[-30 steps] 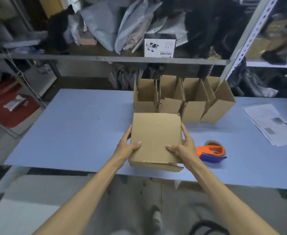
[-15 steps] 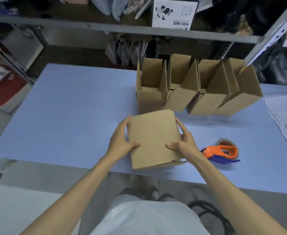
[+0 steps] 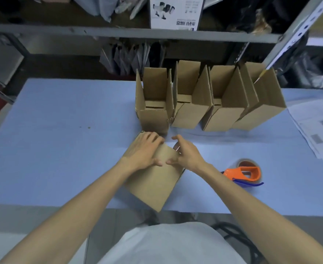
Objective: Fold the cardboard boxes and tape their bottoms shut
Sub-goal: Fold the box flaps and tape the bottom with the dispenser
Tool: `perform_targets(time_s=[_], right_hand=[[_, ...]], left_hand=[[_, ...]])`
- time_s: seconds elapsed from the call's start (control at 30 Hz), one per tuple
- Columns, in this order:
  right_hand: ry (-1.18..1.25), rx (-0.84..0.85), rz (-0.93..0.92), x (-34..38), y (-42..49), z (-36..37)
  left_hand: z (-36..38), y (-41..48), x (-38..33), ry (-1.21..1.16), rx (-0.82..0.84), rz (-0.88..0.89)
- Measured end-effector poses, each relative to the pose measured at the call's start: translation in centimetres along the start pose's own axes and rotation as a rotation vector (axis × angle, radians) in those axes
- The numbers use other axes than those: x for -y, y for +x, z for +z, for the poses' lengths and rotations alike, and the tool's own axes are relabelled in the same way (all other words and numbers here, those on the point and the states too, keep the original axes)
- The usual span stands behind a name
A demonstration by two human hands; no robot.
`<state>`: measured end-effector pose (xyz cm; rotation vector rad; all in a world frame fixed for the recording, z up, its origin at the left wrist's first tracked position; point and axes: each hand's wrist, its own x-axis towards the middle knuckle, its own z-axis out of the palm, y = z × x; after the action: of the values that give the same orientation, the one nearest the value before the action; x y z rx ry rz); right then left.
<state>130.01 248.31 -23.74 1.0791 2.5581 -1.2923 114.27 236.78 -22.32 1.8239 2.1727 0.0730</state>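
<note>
A brown cardboard box [image 3: 157, 183] lies tilted on the blue table [image 3: 61, 140], its near corner over the front edge. My left hand [image 3: 143, 151] lies flat on the far part of its top face, fingers spread. My right hand [image 3: 187, 155] is at the box's far right edge, thumb on the top face and fingers curled round the edge. The thumbs nearly touch. An orange tape dispenser [image 3: 244, 173] lies on the table to the right, about a hand's width from my right wrist.
Several folded boxes [image 3: 191, 115] stand open-topped in a row just beyond my hands, the nearest one [image 3: 154, 119] almost touching my left fingers. Printed papers [image 3: 313, 126] lie at the right edge. A metal shelf [image 3: 118, 33] with a white carton [image 3: 176, 12] runs behind the table.
The box has been turned and tilted, its corner now toward me. Both hands moved from its sides to its far end, and the view dipped lower over the table.
</note>
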Motion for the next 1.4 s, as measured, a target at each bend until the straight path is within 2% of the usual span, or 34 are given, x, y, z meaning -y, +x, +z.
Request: perform_targets(time_s=[0.13,0.27,0.33,0.43,0.5,0.63,0.73,0.83,0.97,1.1,1.17,1.27,1.33,1.4], right_hand=[[0.165,-0.165,0.088,-2.8,-2.4,1.8],[0.512,-0.161,0.199,-4.3,-4.2,2.6],[0.584,-0.221,0.239,-4.0,-4.0,2.5],[0.557,-0.398,0.277,-2.9,-3.6,2.3],[0.523,-0.395,0.295,-2.3,-3.6,2.6],[0.488,-0.409,0.327,-2.2,-3.4,2.8],[0.516,-0.445,0.350,-2.4,-3.6,2.8],[0.591,-0.469,0.355,-2.0,-4.2,3.0],[0.649,-0.445,0.363,-1.9,-5.4,4.2],[0.628,-0.446,0.383,-2.2,-5.9,4.2],[0.637,-0.459,0.376,-2.2,-5.6,3.9],[0.648,-0.447,0.334,-1.9,-5.3,3.7],[0.648,-0.419,0.299,-1.9,-5.0,3.6],[0.672,-0.373,0.267,-2.2,-4.9,3.4]], left_hand=[[-0.3,1.0,-0.4,-0.129,0.114,-0.188],[-0.8,1.6,-1.0,-0.104,0.094,-0.291],[-1.0,1.9,-1.5,-0.080,0.085,-0.333],[-1.4,2.5,-1.7,-0.056,0.023,-0.444],[-1.3,2.8,-1.8,-0.085,0.011,-0.493],[-0.1,3.2,-2.8,-0.266,0.045,-0.417],[0.8,3.6,-3.7,-0.442,-0.097,-0.460],[1.4,4.0,-4.1,-0.472,-0.173,-0.523],[1.9,4.5,-3.8,-0.498,-0.169,-0.581],[2.2,4.1,-4.1,-0.526,-0.227,-0.546],[2.6,3.1,-4.6,-0.514,-0.273,-0.425],[4.1,1.0,-5.9,-0.450,-0.201,-0.167],[5.3,0.1,-6.2,-0.380,-0.192,-0.100],[5.8,-0.2,-6.2,-0.313,-0.209,-0.107]])
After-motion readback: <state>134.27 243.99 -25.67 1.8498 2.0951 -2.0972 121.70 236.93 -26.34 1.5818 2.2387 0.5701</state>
